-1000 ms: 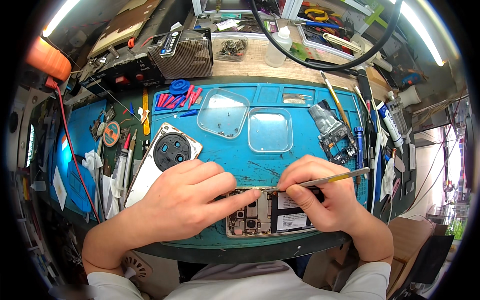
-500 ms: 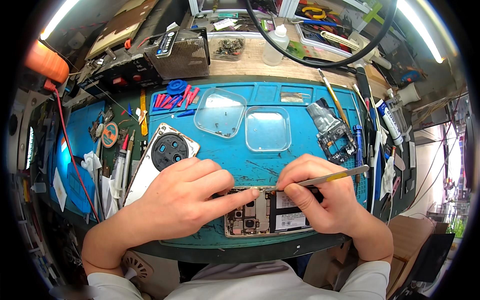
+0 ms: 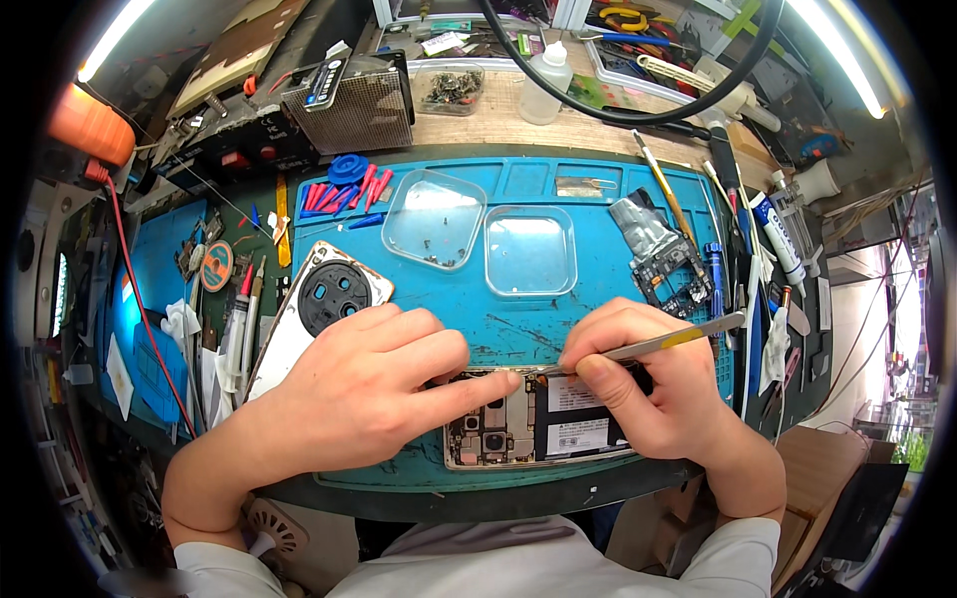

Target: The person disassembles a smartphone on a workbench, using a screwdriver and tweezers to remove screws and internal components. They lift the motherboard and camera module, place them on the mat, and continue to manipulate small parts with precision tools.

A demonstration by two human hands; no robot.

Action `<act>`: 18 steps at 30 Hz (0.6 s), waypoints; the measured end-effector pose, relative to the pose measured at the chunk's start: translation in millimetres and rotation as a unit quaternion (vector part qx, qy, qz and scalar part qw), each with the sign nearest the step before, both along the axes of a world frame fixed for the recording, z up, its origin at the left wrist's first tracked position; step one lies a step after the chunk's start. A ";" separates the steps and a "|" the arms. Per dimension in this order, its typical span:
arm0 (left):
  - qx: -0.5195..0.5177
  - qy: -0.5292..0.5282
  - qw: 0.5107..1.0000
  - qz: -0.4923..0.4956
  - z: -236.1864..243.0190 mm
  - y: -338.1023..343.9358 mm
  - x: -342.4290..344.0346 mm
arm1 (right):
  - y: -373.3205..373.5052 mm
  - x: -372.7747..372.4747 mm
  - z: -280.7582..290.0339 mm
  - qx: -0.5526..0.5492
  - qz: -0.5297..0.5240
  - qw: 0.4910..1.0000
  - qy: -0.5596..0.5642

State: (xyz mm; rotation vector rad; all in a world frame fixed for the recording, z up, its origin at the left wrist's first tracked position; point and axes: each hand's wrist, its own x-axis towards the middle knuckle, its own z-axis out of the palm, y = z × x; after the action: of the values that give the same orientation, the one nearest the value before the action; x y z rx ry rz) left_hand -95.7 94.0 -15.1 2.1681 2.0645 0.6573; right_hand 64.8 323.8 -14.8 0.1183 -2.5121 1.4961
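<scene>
An opened phone (image 3: 520,447) lies sideways near the mat's front edge, with its camera modules, metal shields and black battery exposed. My left hand (image 3: 374,389) holds it at the left: the index finger stretches onto the upper edge, the other fingers are curled, and the thumb is hidden. Between the thumb and fingers of my right hand (image 3: 663,399) are metal tweezers (image 3: 686,334) with a yellow patch, slanting up to the right. Their tips are close to the phone's upper edge, near my left fingertip, partly covered by my fingers. A white phone back cover (image 3: 281,347) lies beside my left hand.
Two clear plastic boxes (image 3: 530,251) sit on the blue mat (image 3: 449,319), the left one holding tiny screws. A phone mid-frame part (image 3: 670,267) lies at the right. Pink and blue small tools (image 3: 344,189), a white bottle (image 3: 544,88) and a black cable (image 3: 638,128) are behind.
The tweezers' rear end has risen slightly and shifted right with my right hand. My left hand keeps nearly the same place on the phone; the whole view has shifted a little.
</scene>
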 end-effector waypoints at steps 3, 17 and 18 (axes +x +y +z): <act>-0.004 0.001 1.000 -0.001 0.3 -0.4 -0.4 | 0.5 0.4 -1.0 -0.001 0.002 1.000 0.000; 0.005 0.022 1.000 -0.010 -2.1 1.2 -0.3 | 3.2 -0.2 0.3 0.023 0.023 0.999 0.012; 0.003 0.025 1.000 -0.010 -1.7 1.4 -0.2 | 3.4 -0.1 0.7 0.022 0.026 0.999 0.012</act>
State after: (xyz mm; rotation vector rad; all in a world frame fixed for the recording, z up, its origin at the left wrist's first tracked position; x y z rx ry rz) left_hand -95.9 95.4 -16.8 2.2276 2.0634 0.6148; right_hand 64.7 327.2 -14.2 0.2089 -2.5434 1.4491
